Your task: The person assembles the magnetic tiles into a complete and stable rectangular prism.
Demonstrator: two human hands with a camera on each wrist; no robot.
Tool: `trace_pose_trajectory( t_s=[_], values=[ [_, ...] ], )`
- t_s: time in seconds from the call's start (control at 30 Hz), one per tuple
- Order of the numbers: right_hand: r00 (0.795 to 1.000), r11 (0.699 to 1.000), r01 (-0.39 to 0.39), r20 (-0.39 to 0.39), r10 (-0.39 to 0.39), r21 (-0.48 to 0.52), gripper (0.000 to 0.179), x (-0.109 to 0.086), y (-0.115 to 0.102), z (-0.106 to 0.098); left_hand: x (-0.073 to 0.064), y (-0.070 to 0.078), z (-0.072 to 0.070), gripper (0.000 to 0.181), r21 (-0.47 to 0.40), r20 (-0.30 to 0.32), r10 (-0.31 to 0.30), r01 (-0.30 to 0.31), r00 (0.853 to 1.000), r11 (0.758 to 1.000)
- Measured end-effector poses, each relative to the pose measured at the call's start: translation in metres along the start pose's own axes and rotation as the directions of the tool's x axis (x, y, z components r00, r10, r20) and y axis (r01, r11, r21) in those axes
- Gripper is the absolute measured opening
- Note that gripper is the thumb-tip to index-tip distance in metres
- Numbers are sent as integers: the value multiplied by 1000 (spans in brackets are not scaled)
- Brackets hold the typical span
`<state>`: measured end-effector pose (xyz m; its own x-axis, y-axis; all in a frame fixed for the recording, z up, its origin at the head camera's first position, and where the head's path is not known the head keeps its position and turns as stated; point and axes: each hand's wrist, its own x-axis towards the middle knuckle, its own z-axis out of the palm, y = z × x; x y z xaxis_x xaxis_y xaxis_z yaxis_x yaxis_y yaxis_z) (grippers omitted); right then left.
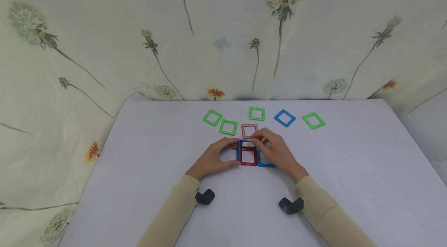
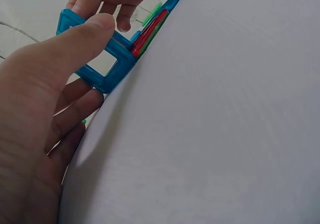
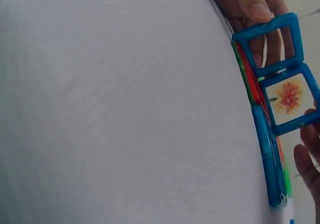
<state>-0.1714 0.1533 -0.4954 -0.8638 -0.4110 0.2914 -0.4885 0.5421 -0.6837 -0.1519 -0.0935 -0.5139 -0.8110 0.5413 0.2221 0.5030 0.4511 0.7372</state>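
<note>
My left grip point(image 1: 213, 157) pinches the left blue frame point(image 2: 125, 66), standing on edge along the left side of the flat red frame point(image 1: 248, 164) on the table point(image 1: 157, 142). My right grip point(image 1: 277, 152) pinches the rear blue frame point(image 3: 295, 126), standing at the red frame's far side.

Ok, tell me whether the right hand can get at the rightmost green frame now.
Probably yes: only bare tabletop shows between the right hand and the green frame, though that hand is busy with an upright blue frame.
</note>
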Motion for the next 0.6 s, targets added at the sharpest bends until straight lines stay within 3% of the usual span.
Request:
trace_pose_trajectory(
  t_s=[0.2, 0.43, 0.6],
  values=[
    [998, 998, -58, 1, 58, 15, 21, -2, 2, -4, 0, 0, -1, 69, -17, 2, -16, 16, 1000, 1000],
    [998, 998, -66, -9, 66, 5, 24, 1, 4, -11, 0, 0, -1, 69, -4, 5, -4, 4, 1000, 1000],
    [995, 997, -72, 68, 73, -16, 28, 6, 5, -23, 0, 0, -1, 70, -8, 5, -1, 1, 1000, 1000]
  ],
)
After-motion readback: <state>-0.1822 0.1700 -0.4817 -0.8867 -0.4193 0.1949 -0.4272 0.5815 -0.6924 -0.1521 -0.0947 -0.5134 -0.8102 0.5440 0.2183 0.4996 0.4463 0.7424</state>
